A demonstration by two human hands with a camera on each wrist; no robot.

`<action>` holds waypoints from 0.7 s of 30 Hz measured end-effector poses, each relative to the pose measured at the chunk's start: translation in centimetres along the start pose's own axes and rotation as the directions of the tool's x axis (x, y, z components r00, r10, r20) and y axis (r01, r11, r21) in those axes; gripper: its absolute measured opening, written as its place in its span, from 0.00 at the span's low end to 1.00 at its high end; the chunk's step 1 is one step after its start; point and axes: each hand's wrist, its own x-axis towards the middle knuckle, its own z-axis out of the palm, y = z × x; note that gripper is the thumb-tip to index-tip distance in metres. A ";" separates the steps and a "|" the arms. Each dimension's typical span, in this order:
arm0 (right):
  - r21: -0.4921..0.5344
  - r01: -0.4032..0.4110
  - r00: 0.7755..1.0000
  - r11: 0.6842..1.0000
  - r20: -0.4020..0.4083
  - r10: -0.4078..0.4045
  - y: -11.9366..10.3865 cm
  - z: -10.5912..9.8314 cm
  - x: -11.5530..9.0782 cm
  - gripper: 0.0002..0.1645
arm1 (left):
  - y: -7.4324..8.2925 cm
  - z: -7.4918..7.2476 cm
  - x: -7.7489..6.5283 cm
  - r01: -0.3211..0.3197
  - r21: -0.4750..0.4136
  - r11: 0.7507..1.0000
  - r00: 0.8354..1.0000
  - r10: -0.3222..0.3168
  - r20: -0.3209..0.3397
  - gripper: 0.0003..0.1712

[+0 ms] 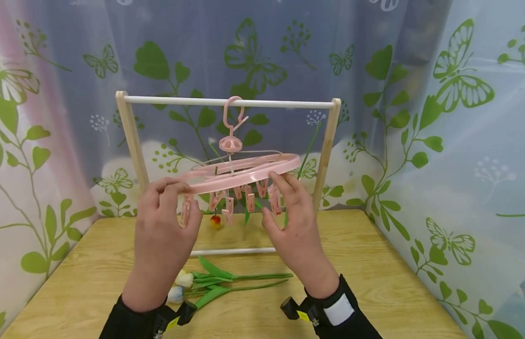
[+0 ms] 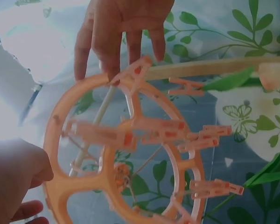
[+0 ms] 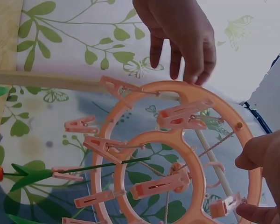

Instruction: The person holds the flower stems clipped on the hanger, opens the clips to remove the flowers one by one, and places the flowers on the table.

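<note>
A pink round clip hanger (image 1: 245, 178) hangs by its hook (image 1: 234, 113) from the white rod, its ring tilted with the right side higher. My left hand (image 1: 163, 226) grips the ring's near left edge, fingers bent over it. On the right, my right hand (image 1: 294, 228) touches the rim with its fingertips, the thumb lower and apart from the ring. Several pink clips (image 1: 250, 200) dangle underneath. A red-yellow tulip (image 1: 216, 221) hangs head down below the ring; in the right wrist view, a clip (image 3: 67, 173) overlaps its green stem. A pale pink tulip (image 2: 271, 75) shows in the left wrist view.
A wooden-sided stand (image 1: 328, 150) carries the white rod (image 1: 169, 100), with a lower white bar (image 1: 233, 252) near the table. White and blue tulips (image 1: 184, 278) lie on the wooden table (image 1: 372, 282) between the forearms. A leaf-and-butterfly curtain (image 1: 415, 117) surrounds the table's back and sides.
</note>
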 end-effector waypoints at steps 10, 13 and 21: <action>-0.035 0.162 0.986 0.986 0.051 -0.161 -1.7 1.1 -0.8 0.44 | 1.8 0.0 -0.2 -0.161 -0.028 0.987 0.987 0.161 -0.028 0.12; -0.038 0.212 0.976 0.977 0.064 -0.209 -1.9 1.4 -1.0 0.43 | 2.1 0.0 -0.2 -0.270 -0.030 0.962 0.962 0.269 -0.046 0.10; -0.079 0.262 0.962 0.962 0.106 -0.253 -2.4 1.7 -1.4 0.41 | 2.4 0.7 -0.6 -0.356 -0.017 0.934 0.931 0.356 0.078 0.35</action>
